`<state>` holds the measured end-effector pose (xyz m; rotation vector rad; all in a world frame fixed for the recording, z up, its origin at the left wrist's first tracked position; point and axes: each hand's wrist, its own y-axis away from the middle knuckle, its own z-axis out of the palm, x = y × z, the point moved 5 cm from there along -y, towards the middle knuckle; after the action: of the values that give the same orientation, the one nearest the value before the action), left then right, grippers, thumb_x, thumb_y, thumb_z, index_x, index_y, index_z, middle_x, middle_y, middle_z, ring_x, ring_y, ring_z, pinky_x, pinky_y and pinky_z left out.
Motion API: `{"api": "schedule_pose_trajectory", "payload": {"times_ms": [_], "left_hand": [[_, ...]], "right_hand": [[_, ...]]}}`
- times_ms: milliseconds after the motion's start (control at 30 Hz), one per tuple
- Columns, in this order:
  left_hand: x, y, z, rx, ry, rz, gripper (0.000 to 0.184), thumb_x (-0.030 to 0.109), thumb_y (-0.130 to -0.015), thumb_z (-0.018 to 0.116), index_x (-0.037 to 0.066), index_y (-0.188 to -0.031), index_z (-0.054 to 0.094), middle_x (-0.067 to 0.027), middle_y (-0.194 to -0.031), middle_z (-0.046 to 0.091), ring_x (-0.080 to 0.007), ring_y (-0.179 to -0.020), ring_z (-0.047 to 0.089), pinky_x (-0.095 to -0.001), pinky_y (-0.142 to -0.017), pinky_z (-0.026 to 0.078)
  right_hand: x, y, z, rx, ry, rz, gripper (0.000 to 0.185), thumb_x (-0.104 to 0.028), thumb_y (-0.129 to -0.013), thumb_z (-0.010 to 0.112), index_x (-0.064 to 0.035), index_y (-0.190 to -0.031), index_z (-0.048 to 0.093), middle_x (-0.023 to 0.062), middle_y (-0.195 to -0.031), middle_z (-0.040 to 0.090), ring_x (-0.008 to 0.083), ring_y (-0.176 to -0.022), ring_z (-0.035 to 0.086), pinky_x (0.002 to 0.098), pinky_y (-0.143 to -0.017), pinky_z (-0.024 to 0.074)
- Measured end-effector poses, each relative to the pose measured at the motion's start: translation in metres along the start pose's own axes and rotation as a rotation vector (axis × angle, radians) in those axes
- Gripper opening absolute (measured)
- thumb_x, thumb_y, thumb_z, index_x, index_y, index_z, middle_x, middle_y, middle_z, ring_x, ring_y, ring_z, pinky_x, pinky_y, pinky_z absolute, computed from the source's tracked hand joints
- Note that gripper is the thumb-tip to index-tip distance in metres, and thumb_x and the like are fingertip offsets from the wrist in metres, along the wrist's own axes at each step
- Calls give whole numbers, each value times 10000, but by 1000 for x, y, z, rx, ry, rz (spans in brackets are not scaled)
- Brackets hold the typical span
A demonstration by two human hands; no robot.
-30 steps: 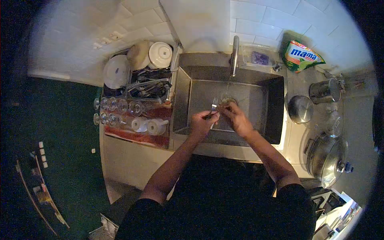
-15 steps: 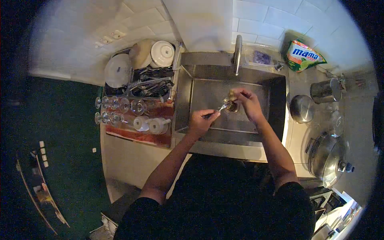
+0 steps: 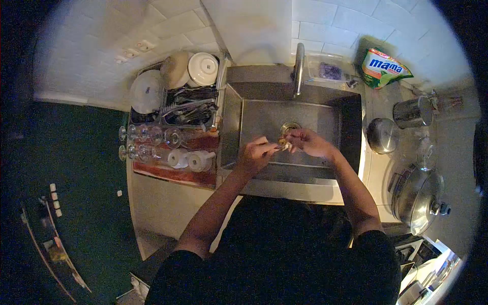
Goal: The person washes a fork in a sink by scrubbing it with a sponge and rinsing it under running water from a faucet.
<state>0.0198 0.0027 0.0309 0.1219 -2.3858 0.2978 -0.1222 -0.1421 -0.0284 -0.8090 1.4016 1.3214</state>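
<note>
Fingers [image 3: 265,147] of the left hand [image 3: 254,154] look closed on a thin thing [image 3: 277,147], but most of it is hidden, so I cannot tell its full shape. Fingers of the right hand [image 3: 314,145] pinch a small yellowish lump [image 3: 285,144], maybe a bit of sponge, right by the left fingertips. Both things are over the near half of the sink [image 3: 262,118], with the round drain [image 3: 290,126] in the sink's floor just past them. To do this well, the left hand should grip one end tight, and the right hand should press softly and rub along it, away from any sharp tip. Drips should land in the sink, so low hands are best. Left of the sink, white cups [image 3: 200,161] sit on a red cloth [image 3: 195,177]; right of the sink, a metal pan [image 3: 382,136] sits on the bench [image 3: 375,175].
</note>
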Motion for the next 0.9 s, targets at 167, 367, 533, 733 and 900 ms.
{"api": "schedule_pose_trajectory", "payload": {"times_ms": [167,367,533,733,900], "left_hand": [[-1,0,-2,21,-21,7,164,131,-867,760,89,-1024,785,-87,-806,625,-284,-753,655,-411,-639,532],[-7,4,-1,19,-48,17,146,128,-867,761,77,-1002,784,-90,-803,633,-300,-746,662,-415,-627,534],[-23,4,-5,110,53,-251,170,154,-881,783,38,-1005,780,-118,-797,683,-267,-708,676,-371,-623,517],[-33,2,-5,223,407,-542,242,213,-927,788,-24,-976,778,-44,-753,718,-93,-691,632,-296,-626,488],[-21,1,7,163,548,-687,267,233,-934,788,-33,-959,773,4,-741,697,-58,-677,595,-258,-623,468]], "right_hand": [[-7,12,-5,65,29,122,374,-283,-1090,545,-8,-1330,624,51,-1001,718,134,-820,667,287,-791,535],[-8,22,-15,7,167,249,358,-238,-1083,553,16,-1327,620,74,-1012,725,151,-814,688,307,-802,549],[10,19,-41,322,-191,26,319,-200,-1075,559,9,-1296,653,85,-1132,725,178,-909,705,305,-897,556],[18,10,0,755,-347,-160,260,-230,-1017,679,-41,-1195,707,74,-1168,736,166,-1018,687,310,-910,546],[-41,12,37,860,536,-489,396,-39,-917,697,-89,-1308,659,102,-1234,686,293,-1124,662,391,-962,539]]}}
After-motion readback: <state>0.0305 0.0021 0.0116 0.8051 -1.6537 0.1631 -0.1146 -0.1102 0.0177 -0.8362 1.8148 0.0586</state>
